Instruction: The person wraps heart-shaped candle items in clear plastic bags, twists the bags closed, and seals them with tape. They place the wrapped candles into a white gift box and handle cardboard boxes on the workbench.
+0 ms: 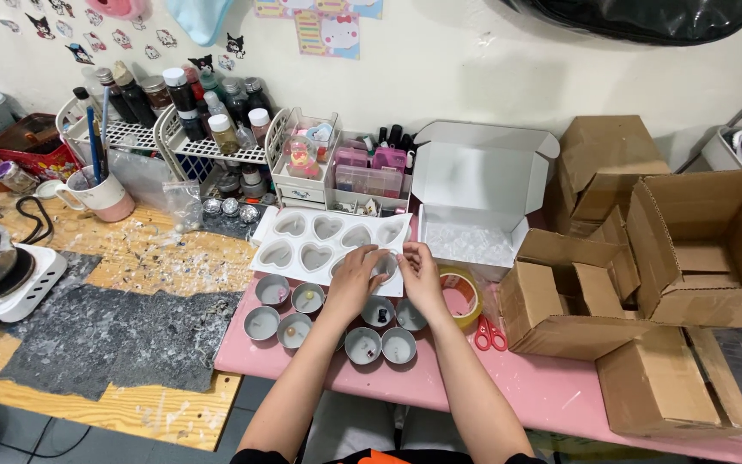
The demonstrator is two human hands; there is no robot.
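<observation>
A pink table (560, 391) filled the near right, butted against a wooden bench (156, 258) on the left that was flecked with pale scraps and half covered by a grey mat (113, 331). Brown cartons (697, 249) stood stacked on the right of the table, and a white box (478, 202) sat open at the far middle, its lid tipped back against the wall. Left of the box stood clear drawers (371, 180), and beyond the bench a white rack (191, 142) of bottles. A hotplate (2, 279) with a metal pot sat at the far left, a mug (100, 196) of pens behind it. A white mould (319, 245) with heart-shaped cavities lay in the middle of the table, just far of a cluster of small round tins (302, 314). The left hand (355, 283) and right hand (421, 275) met over the near right corner of the mould, fingers curled and pinched on that edge, though whether they gripped the mould itself or something in a cavity could not be told. A tape roll (467, 296) lay just right of the right hand, with red scissors (489, 335) near it, towards the viewer.
</observation>
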